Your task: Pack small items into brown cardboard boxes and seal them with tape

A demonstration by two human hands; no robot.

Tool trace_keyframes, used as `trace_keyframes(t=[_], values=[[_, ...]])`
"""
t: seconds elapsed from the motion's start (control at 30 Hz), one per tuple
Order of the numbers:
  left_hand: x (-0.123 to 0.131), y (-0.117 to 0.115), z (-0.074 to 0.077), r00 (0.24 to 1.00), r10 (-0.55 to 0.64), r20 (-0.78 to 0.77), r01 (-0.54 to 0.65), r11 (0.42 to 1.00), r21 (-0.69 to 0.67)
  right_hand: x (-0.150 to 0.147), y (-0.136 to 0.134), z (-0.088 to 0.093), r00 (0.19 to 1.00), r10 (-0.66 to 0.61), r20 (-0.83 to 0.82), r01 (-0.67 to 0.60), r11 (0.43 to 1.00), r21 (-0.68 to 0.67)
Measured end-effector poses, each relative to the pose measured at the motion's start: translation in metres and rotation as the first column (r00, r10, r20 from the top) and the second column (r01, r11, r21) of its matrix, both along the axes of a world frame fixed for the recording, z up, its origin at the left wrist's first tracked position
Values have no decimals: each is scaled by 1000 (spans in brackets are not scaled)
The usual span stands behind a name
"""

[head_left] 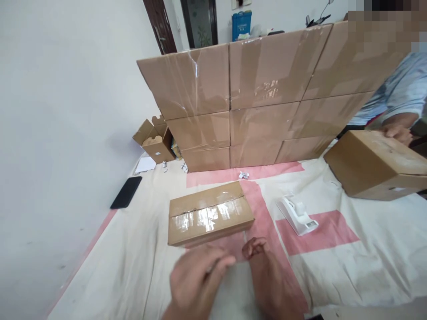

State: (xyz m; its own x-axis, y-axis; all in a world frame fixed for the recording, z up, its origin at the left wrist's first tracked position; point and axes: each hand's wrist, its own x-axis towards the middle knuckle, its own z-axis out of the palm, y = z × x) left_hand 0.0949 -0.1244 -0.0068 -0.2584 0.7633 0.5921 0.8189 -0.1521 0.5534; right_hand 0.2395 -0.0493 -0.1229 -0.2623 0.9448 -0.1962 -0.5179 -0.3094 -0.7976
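A closed cardboard box (210, 213) with shiny clear tape along its top lies flat on the cloth. Just in front of it, my left hand (199, 278) is closed, thumb against the curled fingers. Beside it, my right hand (262, 255) is closed too, fingers curled, near the box's front right corner. A faint see-through patch shows between the two hands; what they hold is too blurred to tell. To the right stands a white tape dispenser (297, 217), touched by neither hand.
A wall of taped cartons (263, 98) stands behind. At the right, a person's hand (396, 132) rests on a large carton (370, 166). A black phone (126, 192), an open small box (158, 149) and a crumpled scrap (244, 175) lie on the pink-and-white cloth (140, 262).
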Motion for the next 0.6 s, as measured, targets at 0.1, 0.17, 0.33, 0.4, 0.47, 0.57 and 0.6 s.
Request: trace_keyframes(t=[0.1, 0.17, 0.33, 0.4, 0.47, 0.57, 0.6], values=[[-27, 59, 55, 996, 11, -94, -2, 996, 94, 0, -8, -4, 975, 90, 202, -119, 983, 138], [-33, 109, 78, 995, 11, -97, -3, 996, 88, -1, -12, -10, 957, 127, 260, -170, 974, 150], [-50, 215, 79, 945, -326, -25, 284, 856, -431, -2, -16, -27, 971, 116, 207, -148, 978, 147], [-77, 235, 69, 952, -302, -48, 236, 826, -512, -1, -15, -30, 972, 121, 202, -157, 972, 173], [-120, 238, 56, 977, -170, -126, 81, 849, -522, -1, -14, -31, 970, 131, 203, -174, 961, 213], [-200, 221, 30, 987, 50, -153, -126, 828, -546, -1, -13, -29, 964, 150, 221, -207, 943, 261], [-225, 213, 19, 981, 105, -161, -177, 821, -542, -2, -12, -28, 961, 148, 234, -210, 941, 267]])
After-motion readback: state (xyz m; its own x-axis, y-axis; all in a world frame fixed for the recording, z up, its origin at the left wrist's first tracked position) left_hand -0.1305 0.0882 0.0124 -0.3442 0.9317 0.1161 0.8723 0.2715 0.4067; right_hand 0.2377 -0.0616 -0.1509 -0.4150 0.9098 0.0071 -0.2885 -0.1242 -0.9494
